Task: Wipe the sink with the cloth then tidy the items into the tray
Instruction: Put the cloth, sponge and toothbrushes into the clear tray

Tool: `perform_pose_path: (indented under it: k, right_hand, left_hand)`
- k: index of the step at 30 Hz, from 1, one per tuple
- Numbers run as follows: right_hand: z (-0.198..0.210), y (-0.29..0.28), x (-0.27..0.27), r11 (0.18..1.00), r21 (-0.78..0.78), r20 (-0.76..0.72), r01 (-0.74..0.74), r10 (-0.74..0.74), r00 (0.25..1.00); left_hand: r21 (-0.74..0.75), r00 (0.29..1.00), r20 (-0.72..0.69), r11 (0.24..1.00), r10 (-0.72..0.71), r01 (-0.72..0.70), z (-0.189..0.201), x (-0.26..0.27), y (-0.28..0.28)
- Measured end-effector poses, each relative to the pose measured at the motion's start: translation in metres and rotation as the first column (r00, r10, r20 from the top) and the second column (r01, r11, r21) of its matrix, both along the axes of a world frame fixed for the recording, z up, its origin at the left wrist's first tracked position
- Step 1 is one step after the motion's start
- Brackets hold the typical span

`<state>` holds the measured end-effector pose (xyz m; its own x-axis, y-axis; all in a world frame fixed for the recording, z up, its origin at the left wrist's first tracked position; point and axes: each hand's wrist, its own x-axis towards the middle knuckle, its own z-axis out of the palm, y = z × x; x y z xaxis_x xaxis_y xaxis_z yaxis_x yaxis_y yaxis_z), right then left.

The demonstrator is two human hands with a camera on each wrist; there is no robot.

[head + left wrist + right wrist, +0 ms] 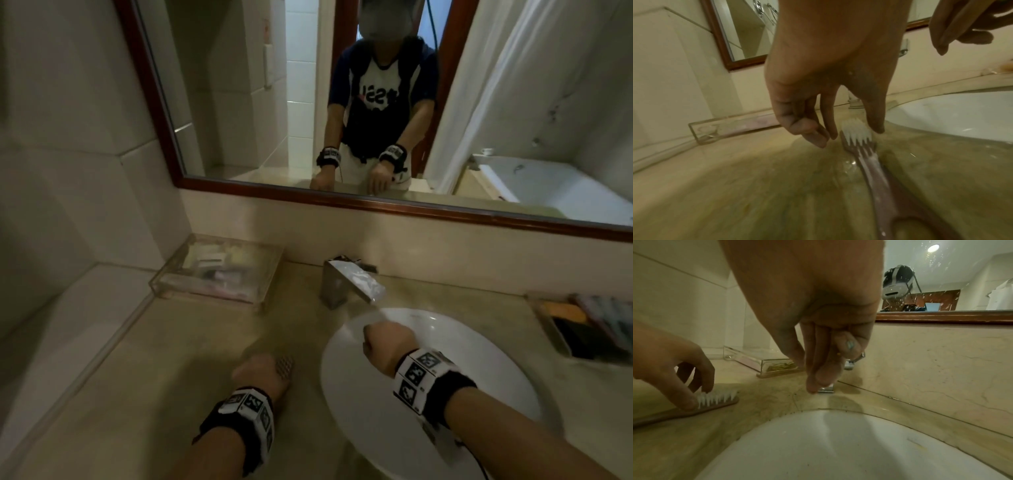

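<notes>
Although the head view blurs with motion, it shows the left hand [262, 371] low on the countertop [191, 359] just left of the sink [376, 421], covering all but the bristled tip of a brush [286, 366]. From the left wrist the brush [875, 170] is plain: brown handle, white bristles up, lying flat on the stone beside the sink's rim, its loop end cut off by the bottom edge. Thumb and fingers [813, 134] are spread narrowly to either side of the brush head; the thumb tip reaches the bristles, but a closed grip is not visible. The right wrist view shows the same hand [678, 369] with a fingertip pressed at the brush [715, 400] neck.

Over the sink basin the right hand [388, 344] hangs, fingers loosely curled downward and holding nothing, as the right wrist view confirms [818, 353]; its own fingers hide most of the tap [851, 363] behind them.

At the back left corner of the countertop sits the clear tray [219, 270], its contents too blurred to name in the head view; the right wrist view shows something yellow-green in one end [781, 365]. A second tray [589, 329] at the right edge is partly cut off. No cloth can be made out in any view. The mirror [342, 85] reflects the person.
</notes>
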<state>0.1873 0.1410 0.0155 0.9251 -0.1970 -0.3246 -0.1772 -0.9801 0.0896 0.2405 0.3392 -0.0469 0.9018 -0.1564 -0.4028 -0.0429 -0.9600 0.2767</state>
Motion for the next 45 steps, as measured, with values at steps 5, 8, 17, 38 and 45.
perform_pose_path:
  k: [5, 8, 17, 38, 45]
  right_hand:
    - [0.000, -0.002, -0.010, 0.999, -0.018, -0.022, 0.040, -0.041, 0.999]
    - [-0.002, -0.003, -0.015, 0.998, -0.045, -0.056, 0.046, -0.049, 0.997]
    - [-0.005, 0.002, -0.015, 0.998, -0.065, -0.069, -0.004, 0.000, 0.998]
    - [0.001, -0.112, -0.096, 0.953, 0.240, -0.076, 0.186, -0.172, 0.982]
    - [0.008, -0.199, -0.136, 0.943, 0.197, -0.113, 0.268, -0.250, 0.962]
  left_hand:
    - [-0.061, 1.000, -0.017, 0.998, -0.001, 0.000, -0.018, 0.003, -0.009]
    - [-0.115, 0.997, -0.065, 0.993, 0.031, -0.038, -0.018, 0.006, -0.011]
    - [-0.495, 0.972, -0.233, 0.863, -0.020, -0.100, 0.010, 0.010, -0.029]
    - [-0.763, 0.970, -0.228, 0.635, -0.088, -0.122, 0.038, -0.053, -0.222]
    - [-0.793, 0.959, -0.257, 0.593, -0.120, -0.139, 0.047, -0.099, -0.316]
